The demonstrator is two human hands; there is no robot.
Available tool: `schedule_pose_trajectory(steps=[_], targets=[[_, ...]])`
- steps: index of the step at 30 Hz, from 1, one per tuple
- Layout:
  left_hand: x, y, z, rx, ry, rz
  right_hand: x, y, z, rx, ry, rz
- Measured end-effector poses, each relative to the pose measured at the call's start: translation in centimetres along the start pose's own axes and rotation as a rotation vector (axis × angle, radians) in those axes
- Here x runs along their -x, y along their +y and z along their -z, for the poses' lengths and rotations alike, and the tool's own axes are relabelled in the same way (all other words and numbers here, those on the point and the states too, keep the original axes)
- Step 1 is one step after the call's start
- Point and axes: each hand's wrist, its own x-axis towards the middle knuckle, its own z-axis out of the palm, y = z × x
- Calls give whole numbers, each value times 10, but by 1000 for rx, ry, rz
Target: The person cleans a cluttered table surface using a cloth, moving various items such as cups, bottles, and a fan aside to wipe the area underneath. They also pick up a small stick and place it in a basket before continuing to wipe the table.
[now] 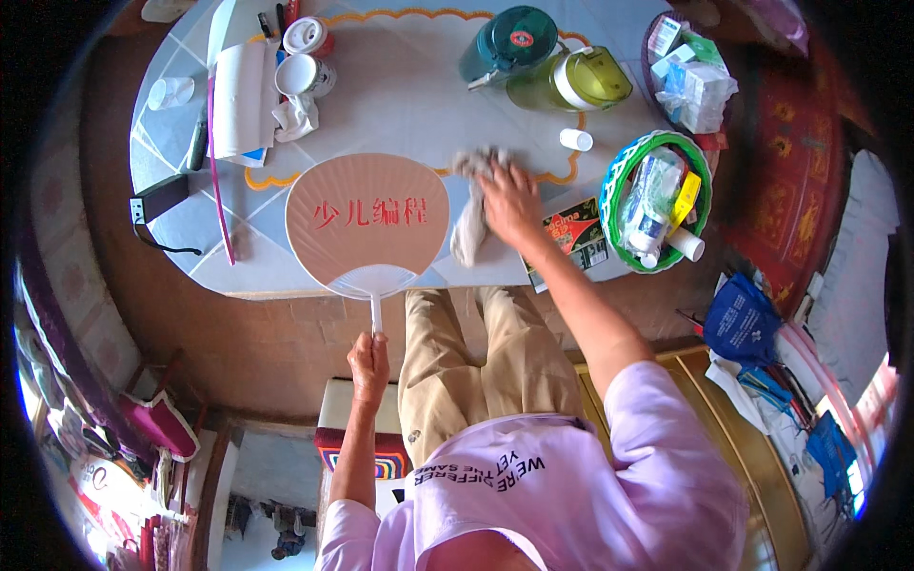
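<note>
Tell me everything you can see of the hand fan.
The hand fan has a broad, rounded, brownish-pink face with faint radiating ribs and a row of red printed characters. A pale, plastic-looking, ribbed arc at its base runs into a slim white handle. The left hand grips the handle's lower part. The face points up to the camera, over the table's near edge; whether it touches the tabletop is unclear.

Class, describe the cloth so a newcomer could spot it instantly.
At the table, the left hand holds a round fan. Just right of it, under the right hand, lies the cloth: limp, crumpled and greyish, unlike the stiff fan.
</note>
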Motion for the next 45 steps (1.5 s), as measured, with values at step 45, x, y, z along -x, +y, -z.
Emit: schedule_pose_trajectory(steps=[45], targets=[[27,17,-9,173,174,85,-146,16,220,-11,-73,206]])
